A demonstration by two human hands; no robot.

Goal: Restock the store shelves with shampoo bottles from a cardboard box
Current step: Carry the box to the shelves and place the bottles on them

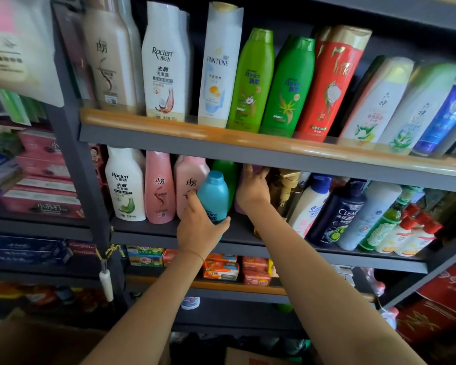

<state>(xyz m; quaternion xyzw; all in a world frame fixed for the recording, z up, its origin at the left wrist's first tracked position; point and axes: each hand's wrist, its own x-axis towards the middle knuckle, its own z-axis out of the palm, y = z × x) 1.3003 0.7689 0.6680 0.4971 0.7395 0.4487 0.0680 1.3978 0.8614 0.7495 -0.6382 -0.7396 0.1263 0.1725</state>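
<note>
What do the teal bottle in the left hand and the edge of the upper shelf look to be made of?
Teal bottle: likely plastic, smooth and slightly glossy, judging by the soft highlight on its rounded cap and its even moulded colour.
Upper shelf: the grey front strip looks like painted metal, matte and flat. The orange-brown lip above it shines like varnished wood or wood-look plastic; the picture cannot settle which.

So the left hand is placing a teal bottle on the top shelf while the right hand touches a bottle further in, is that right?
Not quite: the head view shows the left hand holding the teal bottle at the middle shelf, under the top one, not on the top shelf. The right hand does touch a pinkish bottle further in.
</note>
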